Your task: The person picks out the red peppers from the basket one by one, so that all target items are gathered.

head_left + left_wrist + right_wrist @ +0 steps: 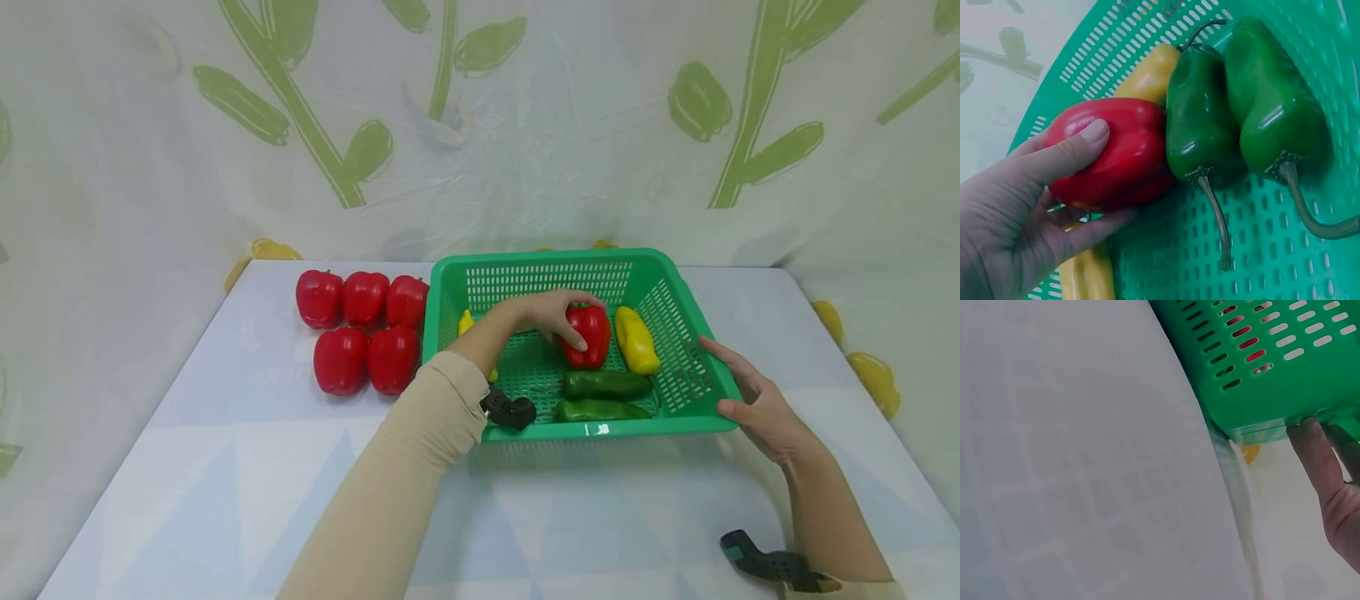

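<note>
A green slotted basket (678,275) stands on the table. Inside it, my left hand (555,317) grips a red bell pepper (592,336), thumb over it and fingers beneath, as the left wrist view shows on the red pepper (1122,159). Beside it lie a yellow pepper (636,340), two green peppers (606,384) (596,409) and another yellow pepper (467,323) partly hidden by my arm. My right hand (750,396) rests with straight fingers against the basket's right front corner; its fingertips (1313,444) touch the rim.
Several red bell peppers (363,329) lie in two rows on the table left of the basket. A leaf-patterned curtain (480,125) hangs behind. The pale tabletop (225,467) stretches toward me in front of the basket.
</note>
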`<state>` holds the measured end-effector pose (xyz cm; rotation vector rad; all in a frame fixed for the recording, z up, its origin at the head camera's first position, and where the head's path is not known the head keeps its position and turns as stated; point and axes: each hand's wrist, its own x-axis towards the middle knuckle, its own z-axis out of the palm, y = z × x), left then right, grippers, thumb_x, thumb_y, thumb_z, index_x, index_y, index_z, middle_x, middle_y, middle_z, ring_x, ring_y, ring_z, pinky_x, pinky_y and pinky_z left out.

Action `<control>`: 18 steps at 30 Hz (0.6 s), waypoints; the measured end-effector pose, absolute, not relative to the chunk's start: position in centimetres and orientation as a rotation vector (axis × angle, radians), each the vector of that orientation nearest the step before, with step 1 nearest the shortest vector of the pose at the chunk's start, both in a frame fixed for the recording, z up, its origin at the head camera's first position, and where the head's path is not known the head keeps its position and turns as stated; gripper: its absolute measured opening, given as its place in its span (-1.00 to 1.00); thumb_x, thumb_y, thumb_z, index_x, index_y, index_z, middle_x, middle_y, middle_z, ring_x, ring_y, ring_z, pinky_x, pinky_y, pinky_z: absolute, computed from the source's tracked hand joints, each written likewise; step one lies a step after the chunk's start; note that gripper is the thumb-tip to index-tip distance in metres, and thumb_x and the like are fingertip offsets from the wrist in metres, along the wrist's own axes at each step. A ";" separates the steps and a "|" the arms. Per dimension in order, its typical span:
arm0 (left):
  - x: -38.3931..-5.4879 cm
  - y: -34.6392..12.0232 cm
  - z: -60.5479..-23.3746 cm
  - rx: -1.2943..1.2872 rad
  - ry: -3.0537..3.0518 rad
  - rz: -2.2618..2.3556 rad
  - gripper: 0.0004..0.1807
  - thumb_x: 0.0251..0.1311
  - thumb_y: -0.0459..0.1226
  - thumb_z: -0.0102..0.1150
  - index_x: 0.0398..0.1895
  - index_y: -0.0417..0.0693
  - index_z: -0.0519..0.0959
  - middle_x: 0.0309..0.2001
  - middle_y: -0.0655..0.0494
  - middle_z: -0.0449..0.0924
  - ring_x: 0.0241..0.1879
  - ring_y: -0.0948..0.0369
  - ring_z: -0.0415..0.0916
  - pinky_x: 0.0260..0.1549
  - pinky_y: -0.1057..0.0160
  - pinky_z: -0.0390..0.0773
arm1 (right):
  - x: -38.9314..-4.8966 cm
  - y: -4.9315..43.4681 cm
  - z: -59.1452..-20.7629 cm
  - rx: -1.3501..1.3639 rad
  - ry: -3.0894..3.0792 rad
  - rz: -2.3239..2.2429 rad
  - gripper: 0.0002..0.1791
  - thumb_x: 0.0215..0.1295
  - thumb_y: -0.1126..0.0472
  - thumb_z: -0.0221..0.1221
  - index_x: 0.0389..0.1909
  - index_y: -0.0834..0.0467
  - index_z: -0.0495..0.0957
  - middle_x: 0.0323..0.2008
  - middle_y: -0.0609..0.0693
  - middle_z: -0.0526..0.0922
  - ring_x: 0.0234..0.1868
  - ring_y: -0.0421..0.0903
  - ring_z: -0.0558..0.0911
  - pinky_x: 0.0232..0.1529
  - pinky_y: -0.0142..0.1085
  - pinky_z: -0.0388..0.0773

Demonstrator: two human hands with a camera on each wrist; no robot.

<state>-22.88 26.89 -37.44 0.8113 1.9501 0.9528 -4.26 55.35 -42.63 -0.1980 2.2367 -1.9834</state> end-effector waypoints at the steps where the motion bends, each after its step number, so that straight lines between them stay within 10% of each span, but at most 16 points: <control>1: -22.9 26.9 -37.5 0.818 1.949 0.953 -0.24 0.07 -0.37 0.31 0.36 0.10 0.26 0.25 -0.06 0.24 0.15 0.06 0.28 -0.16 0.18 0.62 | -4.3 55.4 -42.6 -0.198 2.236 -1.984 -0.25 0.31 0.05 0.12 0.46 -0.16 0.03 0.47 0.09 -0.19 0.14 -0.30 0.30 -0.04 -0.52 0.47; 18: -23.8 26.2 -37.3 0.849 1.927 1.035 -0.31 0.06 -0.34 0.33 0.31 0.07 0.34 0.18 -0.07 0.34 0.09 0.06 0.38 -0.19 0.17 0.64 | -3.7 55.3 -41.8 -0.261 2.338 -1.835 -0.27 0.35 0.16 0.09 0.47 -0.13 0.01 0.45 0.00 -0.09 0.10 -0.32 0.33 -0.08 -0.51 0.49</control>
